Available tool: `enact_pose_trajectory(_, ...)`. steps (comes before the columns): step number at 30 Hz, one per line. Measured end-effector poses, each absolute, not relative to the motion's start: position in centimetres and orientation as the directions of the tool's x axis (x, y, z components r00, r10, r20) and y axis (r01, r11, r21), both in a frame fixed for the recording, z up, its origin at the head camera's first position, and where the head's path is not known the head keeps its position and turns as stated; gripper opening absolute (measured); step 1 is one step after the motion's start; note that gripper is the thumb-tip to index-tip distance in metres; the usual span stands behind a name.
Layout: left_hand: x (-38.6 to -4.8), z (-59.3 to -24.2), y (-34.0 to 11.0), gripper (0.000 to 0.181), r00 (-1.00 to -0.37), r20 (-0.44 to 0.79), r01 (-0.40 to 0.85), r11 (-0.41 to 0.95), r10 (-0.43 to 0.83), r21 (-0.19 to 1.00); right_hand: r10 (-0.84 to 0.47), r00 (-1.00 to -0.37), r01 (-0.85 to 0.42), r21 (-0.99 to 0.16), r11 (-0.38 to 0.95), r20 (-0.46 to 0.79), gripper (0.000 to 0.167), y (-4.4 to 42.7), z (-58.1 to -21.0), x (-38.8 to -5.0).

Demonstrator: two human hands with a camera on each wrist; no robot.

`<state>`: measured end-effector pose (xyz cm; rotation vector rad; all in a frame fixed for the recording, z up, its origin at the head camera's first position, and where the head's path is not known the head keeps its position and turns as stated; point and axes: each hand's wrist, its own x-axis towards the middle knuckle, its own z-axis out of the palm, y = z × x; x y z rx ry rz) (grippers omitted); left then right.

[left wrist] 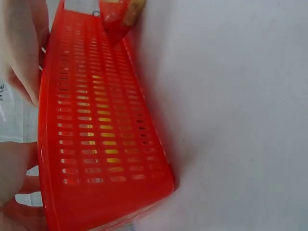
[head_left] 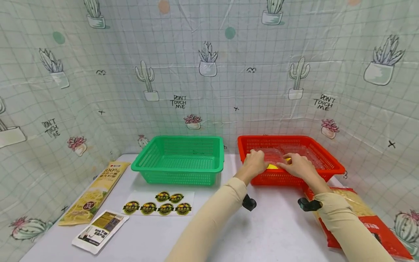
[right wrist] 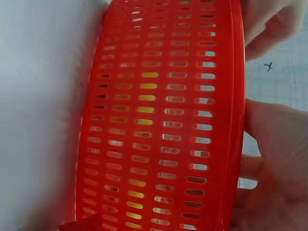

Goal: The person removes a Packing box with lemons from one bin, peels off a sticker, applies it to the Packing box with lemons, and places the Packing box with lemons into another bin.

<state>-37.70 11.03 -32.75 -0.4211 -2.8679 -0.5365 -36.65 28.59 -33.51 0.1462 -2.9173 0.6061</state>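
Inside the red basket (head_left: 292,178) lies a clear plastic box (head_left: 274,154), and something yellow (head_left: 272,166) shows beneath it. My left hand (head_left: 254,164) grips the left side of this box, its fingers bent over the near rim. On the other side, my right hand (head_left: 299,168) holds the box with thumb and fingers. Both wrist views look at the basket's slotted outer wall, with the left hand (left wrist: 17,185) and right hand (right wrist: 281,159) past the rim. That wall hides the fingertips in part. More clear plastic (head_left: 302,151) lies farther right in the basket.
To the left stands a green basket (head_left: 183,177). Before it lies a sheet of round stickers (head_left: 157,207), with a noodle packet (head_left: 95,196) and a white printed pouch (head_left: 99,231) further left. A red bag (head_left: 376,227) lies under the right forearm. Patterned cloth hangs around the table.
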Motion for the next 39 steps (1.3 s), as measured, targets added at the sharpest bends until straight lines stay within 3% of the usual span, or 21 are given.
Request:
enact_pose_trajectory(14, -37.7, -33.3, 11.7, 0.028, -0.960, 0.187, 0.263, 0.895, 0.207, 0.360, -0.084, -0.990, -0.121, -0.380, 0.917, 0.111, 0.069, 28.7, -34.0, -37.0)
enact_pose_trajectory(23, -37.7, -32.5, 12.2, 0.032, -0.976, 0.089, 0.219, 0.902, 0.201, 0.372, -0.096, -0.989, -0.132, -0.385, 0.913, 0.112, 0.068, 28.8, -33.4, -36.8)
enact_pose_trajectory(39, -37.8, -32.7, 12.1, 0.028, -0.972, 0.121, 0.232, 0.902, 0.201, 0.365, -0.082, -0.992, -0.116, -0.407, 0.906, 0.100, 0.069, 28.8, -33.6, -37.1)
